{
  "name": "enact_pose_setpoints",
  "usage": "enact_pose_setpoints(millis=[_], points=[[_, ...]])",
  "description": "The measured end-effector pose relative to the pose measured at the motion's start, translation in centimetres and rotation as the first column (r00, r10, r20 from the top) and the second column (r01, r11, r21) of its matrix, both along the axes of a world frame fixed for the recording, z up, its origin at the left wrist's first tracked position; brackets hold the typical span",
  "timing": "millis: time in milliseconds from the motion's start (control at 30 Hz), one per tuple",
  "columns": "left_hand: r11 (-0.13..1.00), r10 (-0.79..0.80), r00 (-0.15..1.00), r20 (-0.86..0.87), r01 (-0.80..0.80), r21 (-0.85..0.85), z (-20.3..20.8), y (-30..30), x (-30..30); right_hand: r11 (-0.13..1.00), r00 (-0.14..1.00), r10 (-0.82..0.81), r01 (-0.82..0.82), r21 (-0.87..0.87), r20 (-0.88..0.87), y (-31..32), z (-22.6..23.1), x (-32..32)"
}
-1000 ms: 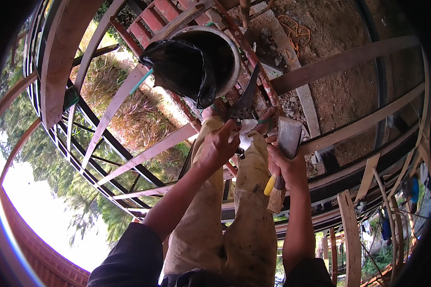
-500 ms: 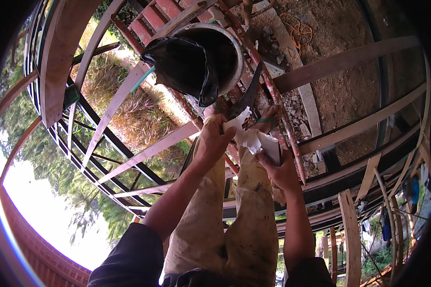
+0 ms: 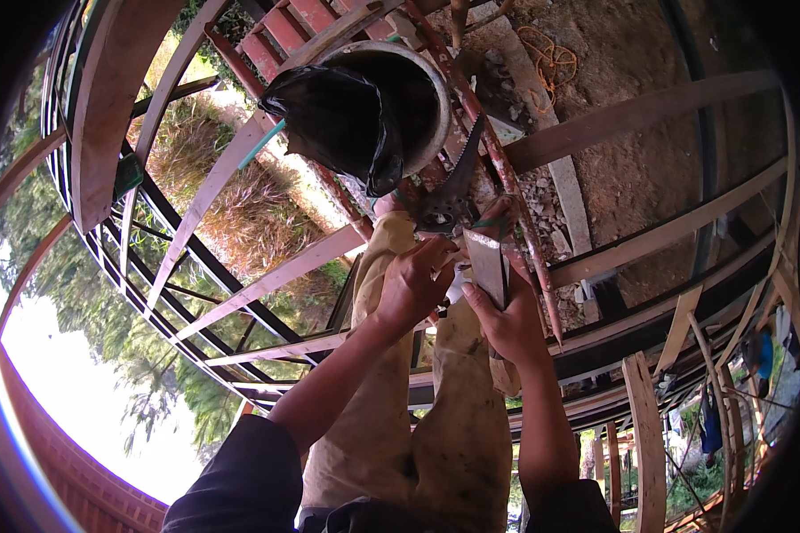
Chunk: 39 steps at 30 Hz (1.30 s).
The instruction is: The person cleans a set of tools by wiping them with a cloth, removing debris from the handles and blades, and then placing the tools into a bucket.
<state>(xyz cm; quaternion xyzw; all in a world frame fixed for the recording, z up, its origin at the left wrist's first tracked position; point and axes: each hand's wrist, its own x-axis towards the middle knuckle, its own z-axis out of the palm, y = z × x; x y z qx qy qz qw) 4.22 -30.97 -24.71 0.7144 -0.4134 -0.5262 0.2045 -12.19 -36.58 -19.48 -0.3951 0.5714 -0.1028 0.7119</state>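
My right hand [image 3: 513, 324] grips a flat, narrow grey piece [image 3: 486, 265], its thumb lying along the near end. Close beside its left edge is my left hand [image 3: 415, 280], with curled fingers; what they pinch is hidden. A white scrap [image 3: 456, 287], like torn paper, shows between the two hands; whether a hand holds it I cannot tell. Just beyond my hands lies a handsaw [image 3: 460, 178], its dark toothed blade slanting away over the red metal frame. Farther off stands a round bucket [image 3: 442, 115] with a black plastic bag [image 3: 338, 129] in it.
My feet stand on the red metal frame [image 3: 524, 235], high above the ground. Wooden beams [image 3: 658, 111] and curved slats surround me on both sides. An orange cord [image 3: 556, 67] lies on the soil below, near rubble. An upright plank [image 3: 646, 435] stands at the lower right.
The large torn white sheet between my hands is mostly out of sight. My right hand has turned the grey piece more upright, and my left hand has moved slightly nearer and right.
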Motion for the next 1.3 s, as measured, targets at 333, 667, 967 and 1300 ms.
enact_pose_setpoints(millis=[333,667,967,1300], points=[[0.918,0.352,0.920,-0.172,-0.303,0.257,-1.4,0.4,1.2,0.980,0.946,0.182,-0.197,-0.032,-0.268,2.2,-3.6,-1.2],[0.976,0.112,0.993,0.044,-0.118,0.182,0.4,-0.6,0.6,0.759,0.625,0.456,-0.645,-0.091,-0.634,1.4,-0.8,0.7],[0.902,0.356,0.917,-0.180,-0.287,0.322,-0.9,-0.7,1.3,0.660,0.447,0.571,-0.749,0.061,-0.688,2.4,-1.8,-0.4],[0.841,0.508,0.693,-0.511,-0.270,0.469,-2.2,0.8,1.5,0.701,0.502,0.583,-0.708,0.083,-0.639,1.8,-0.6,0.1]])
